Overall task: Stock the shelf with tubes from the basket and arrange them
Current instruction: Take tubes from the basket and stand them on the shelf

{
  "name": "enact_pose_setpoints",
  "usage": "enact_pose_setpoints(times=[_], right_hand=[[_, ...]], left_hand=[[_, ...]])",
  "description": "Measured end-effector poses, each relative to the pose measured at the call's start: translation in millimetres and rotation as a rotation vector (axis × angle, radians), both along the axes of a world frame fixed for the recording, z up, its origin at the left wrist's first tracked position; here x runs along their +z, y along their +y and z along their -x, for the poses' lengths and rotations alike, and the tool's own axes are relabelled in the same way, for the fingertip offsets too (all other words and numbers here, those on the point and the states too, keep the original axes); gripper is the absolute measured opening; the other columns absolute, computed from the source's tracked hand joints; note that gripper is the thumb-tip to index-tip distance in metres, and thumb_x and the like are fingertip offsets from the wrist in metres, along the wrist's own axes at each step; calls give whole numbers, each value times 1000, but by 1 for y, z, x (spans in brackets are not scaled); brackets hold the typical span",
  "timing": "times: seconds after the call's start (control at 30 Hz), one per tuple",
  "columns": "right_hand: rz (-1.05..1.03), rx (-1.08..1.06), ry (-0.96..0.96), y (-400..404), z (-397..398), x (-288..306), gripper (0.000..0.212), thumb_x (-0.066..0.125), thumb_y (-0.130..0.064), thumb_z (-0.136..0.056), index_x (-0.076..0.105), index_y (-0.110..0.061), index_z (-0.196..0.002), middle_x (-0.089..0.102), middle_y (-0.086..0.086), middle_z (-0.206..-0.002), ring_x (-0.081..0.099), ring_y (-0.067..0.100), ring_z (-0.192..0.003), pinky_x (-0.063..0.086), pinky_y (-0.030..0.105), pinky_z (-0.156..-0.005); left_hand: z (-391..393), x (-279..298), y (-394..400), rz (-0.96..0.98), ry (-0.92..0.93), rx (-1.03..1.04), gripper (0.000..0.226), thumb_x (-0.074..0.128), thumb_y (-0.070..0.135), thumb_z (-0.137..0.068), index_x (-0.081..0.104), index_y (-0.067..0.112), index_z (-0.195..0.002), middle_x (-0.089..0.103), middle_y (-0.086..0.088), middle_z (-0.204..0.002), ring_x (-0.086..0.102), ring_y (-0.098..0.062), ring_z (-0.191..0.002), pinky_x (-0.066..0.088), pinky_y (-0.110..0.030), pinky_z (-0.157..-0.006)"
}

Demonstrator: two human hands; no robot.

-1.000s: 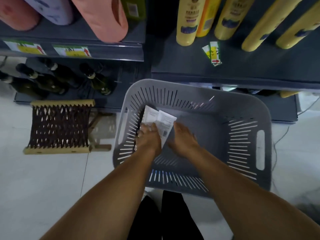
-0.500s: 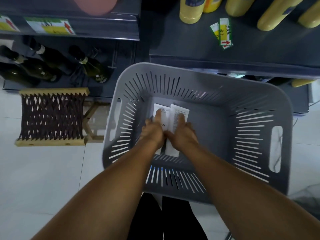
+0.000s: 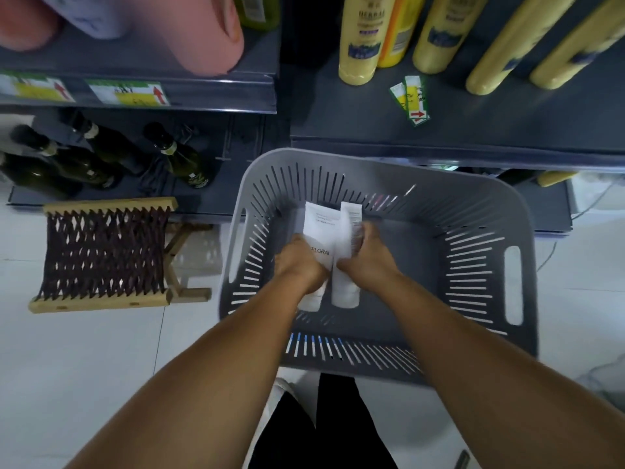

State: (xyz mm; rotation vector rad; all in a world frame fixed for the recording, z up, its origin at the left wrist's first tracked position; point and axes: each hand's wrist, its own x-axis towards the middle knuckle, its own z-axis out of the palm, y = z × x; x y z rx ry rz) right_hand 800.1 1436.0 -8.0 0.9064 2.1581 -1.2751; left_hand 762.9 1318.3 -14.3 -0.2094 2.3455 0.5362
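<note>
White tubes sit inside the grey slotted basket [image 3: 473, 211] on the floor below the shelf [image 3: 507, 130]: the left hand [image 3: 299, 265] curls its grip round the left tube [image 3: 319, 231], and the right hand [image 3: 368, 258] pinches the right tube [image 3: 345, 282]. Yellow bottles [image 3: 358, 38] stand on the shelf above.

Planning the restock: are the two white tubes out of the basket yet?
No. Both white tubes sit inside the grey basket, gripped.

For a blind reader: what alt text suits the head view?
Two bare hands reach into a grey slotted basket, the left hand and right hand each holding a white tube. Yellow bottles stand on the dark shelf behind.
</note>
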Motion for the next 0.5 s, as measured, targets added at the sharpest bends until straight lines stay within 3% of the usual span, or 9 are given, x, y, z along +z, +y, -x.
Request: enact_pose_setpoints(times=[0.1,0.3,0.5], right_hand=[[66,-58,88,4,-6,40,80,66,-8,-74,29,-23,-144,56,-5,-125,56,17,-112,47,34,-97],[182,-142,323,-7,-15,133,48,51,-4,-80,53,-25,-124,67,-7,-107,63,14,-99,52,34,-84],[64,-180,563,-7,-10,238,32,53,-10,-85,52,-22,-115,65,-6,-103,63,15,-95,53,34,-78]], left_hand=[[1,42,-6,-126,41,5,50,77,25,-72,50,12,-112,63,-7,-113,62,-28,-107,47,-30,-83],[1,151,-14,-361,164,-50,53,76,17,-75,47,9,-119,58,0,-107,58,-20,-100,45,-26,-79],[7,259,-18,-492,371,-98,62,78,20,-74,44,11,-125,60,-3,-116,57,-23,-108,44,-28,-82]])
